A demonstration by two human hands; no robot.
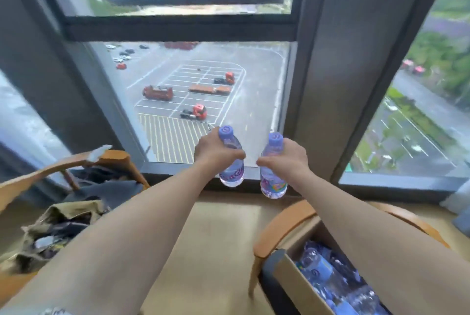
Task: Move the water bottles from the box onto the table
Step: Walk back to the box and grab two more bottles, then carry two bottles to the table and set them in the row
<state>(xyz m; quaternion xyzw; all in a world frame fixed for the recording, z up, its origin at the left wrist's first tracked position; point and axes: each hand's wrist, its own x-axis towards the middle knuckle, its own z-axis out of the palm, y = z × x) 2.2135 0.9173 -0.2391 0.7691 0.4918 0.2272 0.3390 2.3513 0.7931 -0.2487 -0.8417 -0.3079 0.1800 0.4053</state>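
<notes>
Both my arms reach forward toward the window. My left hand (216, 153) grips a clear water bottle (230, 176) with a blue cap around its upper body. My right hand (284, 159) grips a second water bottle (273, 187) the same way. Both bottles hang upright above the far edge of the beige table (223, 233), near the window sill. At the lower right, an open cardboard box (297, 281) holds several more bottles (328, 274) and rests on a wooden chair.
The wooden chair (282, 223) with the box stands right of the table. On the left, another wooden chair (50, 169) carries clothes and a bag (63, 225). A large window (198, 101) with a dark frame rises directly behind the table.
</notes>
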